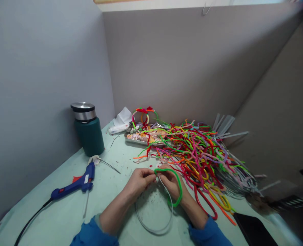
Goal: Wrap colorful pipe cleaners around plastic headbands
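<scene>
Near the table's front middle, my left hand (138, 181) pinches the end of a bright green pipe cleaner (180, 186) against a thin grey wire ring (155, 231). My right hand (172, 182) is closed around the same spot, its fingertips close to those of my left hand. From there the green pipe cleaner curves over my right hand and down past the wrist. The wire ring hangs below both hands, above the pale green tabletop.
A blue glue gun (73, 187) and a dark green bottle (90, 135) stand at left. Behind my hands are a metal tray (138, 141) of small decorations and a white tissue (122, 119). Tangled coloured pipe cleaners (194, 147) spread right, near a black flat object (253, 229).
</scene>
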Motion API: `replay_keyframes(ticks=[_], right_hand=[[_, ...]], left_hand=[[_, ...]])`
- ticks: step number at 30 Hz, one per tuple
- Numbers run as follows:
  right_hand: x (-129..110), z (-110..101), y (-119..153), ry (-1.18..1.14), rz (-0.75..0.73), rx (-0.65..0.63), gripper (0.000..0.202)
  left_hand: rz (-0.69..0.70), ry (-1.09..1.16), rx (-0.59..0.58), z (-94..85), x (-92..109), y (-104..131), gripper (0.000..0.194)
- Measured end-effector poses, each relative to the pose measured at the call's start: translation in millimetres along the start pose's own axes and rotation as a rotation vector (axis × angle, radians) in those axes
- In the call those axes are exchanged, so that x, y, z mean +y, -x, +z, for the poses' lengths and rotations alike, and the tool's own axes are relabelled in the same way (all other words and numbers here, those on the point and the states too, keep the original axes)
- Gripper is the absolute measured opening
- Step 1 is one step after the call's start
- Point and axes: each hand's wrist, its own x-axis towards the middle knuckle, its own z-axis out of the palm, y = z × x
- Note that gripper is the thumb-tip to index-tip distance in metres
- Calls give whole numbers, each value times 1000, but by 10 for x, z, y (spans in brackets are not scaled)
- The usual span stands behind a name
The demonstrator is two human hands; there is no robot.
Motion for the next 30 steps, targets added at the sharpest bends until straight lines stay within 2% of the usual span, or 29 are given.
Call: replay_keyframes(ticks=[5,12,19,23,30], right_hand=[[-15,39,1,-81,85,4,10],[46,55,20,-259,406,-46,27],[24,17,41,-334,415,-122,27],[-28,32,26,-360,446,-116,31],[-33,30,57,-343,364,-103,30]], left_hand=[[24,68,28,15,0,-11,23],[104,33,46,15,47,15,25],[80,64,32,11,40,16,22],[83,49,66,13,12,-3,23],[124,54,59,29,-10,-19,19]])
